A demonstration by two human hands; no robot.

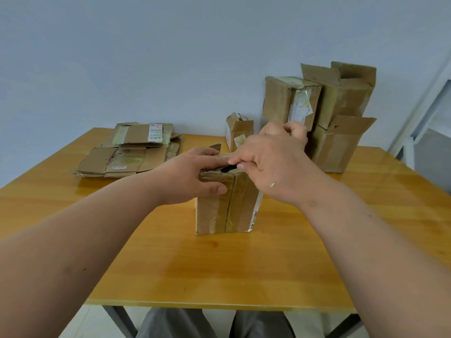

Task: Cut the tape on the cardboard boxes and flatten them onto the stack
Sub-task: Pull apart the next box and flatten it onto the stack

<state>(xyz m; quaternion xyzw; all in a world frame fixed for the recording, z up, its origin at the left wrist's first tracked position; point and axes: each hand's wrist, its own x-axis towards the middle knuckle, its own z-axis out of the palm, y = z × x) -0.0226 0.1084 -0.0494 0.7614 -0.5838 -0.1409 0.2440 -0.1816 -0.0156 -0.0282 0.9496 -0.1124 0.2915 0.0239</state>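
Note:
A taped cardboard box (pixel 227 211) stands upright in the middle of the table. My left hand (pixel 192 174) grips its top left edge, thumb down the front face and fingers over the top. My right hand (pixel 273 162) is curled over the top right of the box, its fingertips at a dark gap in the top; whatever it may hold is hidden. A stack of flattened boxes (pixel 129 152) lies at the far left of the table.
Several unflattened boxes (pixel 327 113) are piled at the far right against the wall, with a small box (pixel 239 132) behind my hands. The wooden table (pixel 219 269) has its front edge near my knees. A white frame (pixel 424 123) stands to the right.

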